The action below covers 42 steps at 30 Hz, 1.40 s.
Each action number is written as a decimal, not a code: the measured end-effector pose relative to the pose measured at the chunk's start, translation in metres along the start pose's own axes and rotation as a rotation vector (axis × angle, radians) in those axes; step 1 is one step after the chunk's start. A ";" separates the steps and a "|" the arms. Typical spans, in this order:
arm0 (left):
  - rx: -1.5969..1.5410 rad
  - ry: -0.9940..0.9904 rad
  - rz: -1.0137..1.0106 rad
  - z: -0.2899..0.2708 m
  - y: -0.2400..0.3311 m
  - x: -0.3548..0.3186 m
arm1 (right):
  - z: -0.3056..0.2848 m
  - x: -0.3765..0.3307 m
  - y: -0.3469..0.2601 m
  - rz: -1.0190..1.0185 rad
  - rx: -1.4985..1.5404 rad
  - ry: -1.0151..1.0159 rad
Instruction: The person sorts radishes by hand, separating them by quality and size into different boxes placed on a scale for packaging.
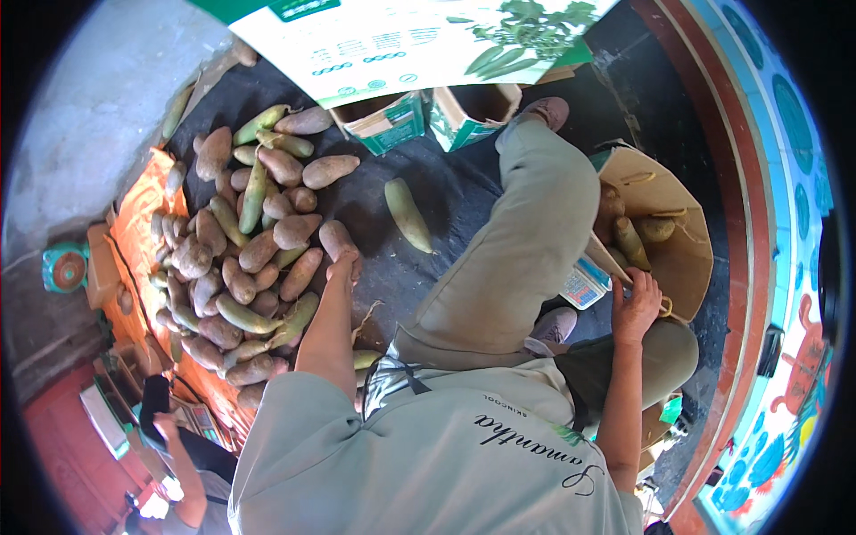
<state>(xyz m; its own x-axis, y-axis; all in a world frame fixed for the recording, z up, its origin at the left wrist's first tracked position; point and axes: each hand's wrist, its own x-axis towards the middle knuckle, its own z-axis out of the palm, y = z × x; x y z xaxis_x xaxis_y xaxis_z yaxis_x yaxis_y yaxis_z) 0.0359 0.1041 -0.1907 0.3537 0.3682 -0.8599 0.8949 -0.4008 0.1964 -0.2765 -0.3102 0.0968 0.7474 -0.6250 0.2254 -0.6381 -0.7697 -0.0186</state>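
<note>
Dark mat (446, 192) – left hand (342, 266) on sweet potato (337, 239) – right hand (635, 308) grips bag (687, 259).

The left hand (343, 265) rests on a brown root (337, 239) at the edge of the pile (241, 259); its fingers are foreshortened, so the grip cannot be judged. Lower layers of the pile are covered by the roots on top.

The right hand (635, 308) holds the rim of the cardboard box (682, 259) — its palm side is turned away. The box wall hides most of the produce inside.

The printed carton flap (401, 40) above the pile is cut off by the frame's top edge — its print is too small to read.
</note>
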 end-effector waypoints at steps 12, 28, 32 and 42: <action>-0.334 -0.459 0.317 -0.034 0.065 -0.181 | 0.000 -0.001 -0.001 0.040 0.086 0.046; 0.536 -0.311 2.085 0.065 0.153 -0.510 | 0.001 -0.006 0.003 0.049 0.188 0.111; 0.861 -0.264 2.148 0.131 0.131 -0.530 | 0.003 -0.005 0.003 0.025 0.186 0.127; 0.616 -0.488 1.989 0.164 0.125 -0.481 | 0.002 -0.004 0.006 0.006 0.220 0.124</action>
<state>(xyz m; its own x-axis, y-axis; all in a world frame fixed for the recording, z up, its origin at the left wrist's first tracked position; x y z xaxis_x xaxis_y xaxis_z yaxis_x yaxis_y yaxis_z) -0.0669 -0.2609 0.1705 0.3016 -0.9318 0.2021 -0.7000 -0.0725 0.7105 -0.2832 -0.3124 0.0935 0.7062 -0.6197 0.3425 -0.5768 -0.7841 -0.2293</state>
